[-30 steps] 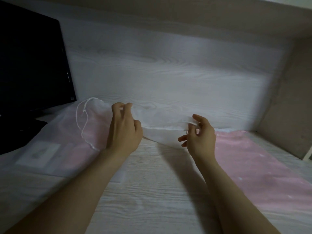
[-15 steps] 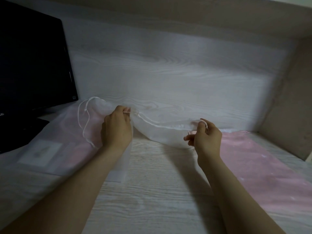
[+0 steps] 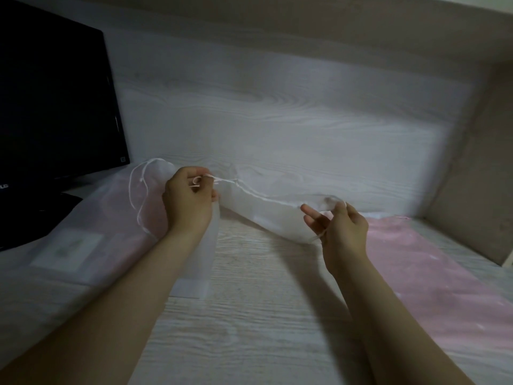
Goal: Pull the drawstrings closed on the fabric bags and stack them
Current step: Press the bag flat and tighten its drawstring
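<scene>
Head view caught you partway through the closing step on one white bag (image 3: 266, 215), held between both hands above the desk (image 3: 249, 315) — mouth not yet gathered, hem running almost flat from one hand to the other. Your left hand (image 3: 188, 201) had its fingers curled and pinched the drawstring (image 3: 255, 193) where it left the hem at the bag's left corner; a short loop of cord showed against the fingers. Your right hand (image 3: 342, 232) pinched the opposite corner of the mouth with the thumb, the other fingers straight and spread. A bit of cord showed under that hand, but whether it sat inside the pinch could not be told. The bag's body sagged between the two grips, one end trailing down onto the desk beside your left forearm. Judgement: the next move called for drawing the cord out while the hem stayed free to slide and bunch — fabric pinched along with the cord would likely stall it. Stacking of this one had not begun. A sheer bag (image 3: 91, 218) lay flat at left by the monitor (image 3: 55, 107), its cord looped loose, and a pink bag (image 3: 433, 273) lay flat at right, neither in hand.
</scene>
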`<state>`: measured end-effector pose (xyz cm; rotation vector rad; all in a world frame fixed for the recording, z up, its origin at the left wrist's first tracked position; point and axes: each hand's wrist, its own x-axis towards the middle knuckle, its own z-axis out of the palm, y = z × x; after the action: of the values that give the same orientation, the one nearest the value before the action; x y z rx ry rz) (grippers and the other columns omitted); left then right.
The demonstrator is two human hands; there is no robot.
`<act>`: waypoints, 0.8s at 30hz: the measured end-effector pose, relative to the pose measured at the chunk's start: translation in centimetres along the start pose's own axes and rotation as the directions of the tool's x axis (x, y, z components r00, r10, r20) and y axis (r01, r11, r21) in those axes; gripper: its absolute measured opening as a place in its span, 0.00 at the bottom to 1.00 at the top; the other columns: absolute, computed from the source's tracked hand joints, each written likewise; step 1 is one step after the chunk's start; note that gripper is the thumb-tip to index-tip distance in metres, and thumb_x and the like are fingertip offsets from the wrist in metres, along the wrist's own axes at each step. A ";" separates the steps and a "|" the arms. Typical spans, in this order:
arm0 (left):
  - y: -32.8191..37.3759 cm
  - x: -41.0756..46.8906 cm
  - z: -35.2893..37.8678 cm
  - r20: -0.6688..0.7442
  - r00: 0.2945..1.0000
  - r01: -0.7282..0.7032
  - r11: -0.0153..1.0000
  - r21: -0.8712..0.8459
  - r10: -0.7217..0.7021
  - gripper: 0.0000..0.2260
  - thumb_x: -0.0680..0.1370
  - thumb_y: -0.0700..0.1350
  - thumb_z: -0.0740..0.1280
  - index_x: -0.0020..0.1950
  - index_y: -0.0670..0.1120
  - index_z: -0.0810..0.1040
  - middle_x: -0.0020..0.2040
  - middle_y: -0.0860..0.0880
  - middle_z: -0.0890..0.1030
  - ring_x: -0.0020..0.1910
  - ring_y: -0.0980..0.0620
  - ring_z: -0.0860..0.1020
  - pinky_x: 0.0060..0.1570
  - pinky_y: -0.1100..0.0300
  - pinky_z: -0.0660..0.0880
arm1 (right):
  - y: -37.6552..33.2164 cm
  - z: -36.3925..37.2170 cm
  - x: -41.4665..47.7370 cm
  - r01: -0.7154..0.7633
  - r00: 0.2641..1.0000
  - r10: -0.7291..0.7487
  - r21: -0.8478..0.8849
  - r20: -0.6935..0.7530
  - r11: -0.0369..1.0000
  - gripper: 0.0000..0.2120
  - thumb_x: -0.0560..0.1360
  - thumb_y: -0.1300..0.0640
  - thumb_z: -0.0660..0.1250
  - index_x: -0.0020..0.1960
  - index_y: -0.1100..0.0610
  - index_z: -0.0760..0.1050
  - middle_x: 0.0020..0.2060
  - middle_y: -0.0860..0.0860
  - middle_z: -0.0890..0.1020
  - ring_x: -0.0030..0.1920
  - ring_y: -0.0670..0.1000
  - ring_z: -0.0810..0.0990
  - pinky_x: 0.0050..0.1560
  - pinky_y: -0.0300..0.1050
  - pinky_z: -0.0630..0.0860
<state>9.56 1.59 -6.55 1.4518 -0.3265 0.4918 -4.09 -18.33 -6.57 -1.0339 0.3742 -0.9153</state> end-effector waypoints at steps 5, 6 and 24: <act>-0.3 0.6 -0.3 -0.075 0.983 0.152 0.970 -0.191 -0.169 0.07 0.74 0.41 0.80 0.50 0.45 0.86 0.41 0.49 0.88 0.39 0.53 0.87 0.50 0.50 0.86 | 0.5 -0.3 0.5 0.024 0.998 -0.025 -0.023 -0.061 0.999 0.13 0.87 0.58 0.55 0.68 0.59 0.71 0.64 0.60 0.74 0.43 0.58 0.89 0.41 0.46 0.85; -0.4 0.6 -0.3 -0.074 0.978 0.175 0.961 -0.214 -0.195 0.09 0.73 0.42 0.81 0.51 0.45 0.86 0.42 0.49 0.89 0.40 0.53 0.87 0.50 0.52 0.86 | 0.6 -0.4 0.7 0.034 0.996 -0.034 -0.002 -0.084 0.999 0.13 0.87 0.58 0.55 0.69 0.59 0.71 0.64 0.60 0.74 0.43 0.58 0.89 0.41 0.46 0.85; -0.5 1.1 0.0 -0.032 0.998 0.055 0.998 0.030 -0.054 0.12 0.84 0.40 0.63 0.55 0.50 0.86 0.52 0.50 0.86 0.32 0.59 0.84 0.41 0.65 0.82 | 1.7 -1.5 2.2 0.019 0.964 -0.120 -0.390 -0.236 0.921 0.17 0.78 0.52 0.56 0.59 0.59 0.76 0.41 0.60 0.86 0.25 0.51 0.76 0.33 0.44 0.68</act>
<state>10.75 1.72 -6.48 1.4775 -0.2549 0.4764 -2.96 -20.53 -8.48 -1.2974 0.7615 -1.0695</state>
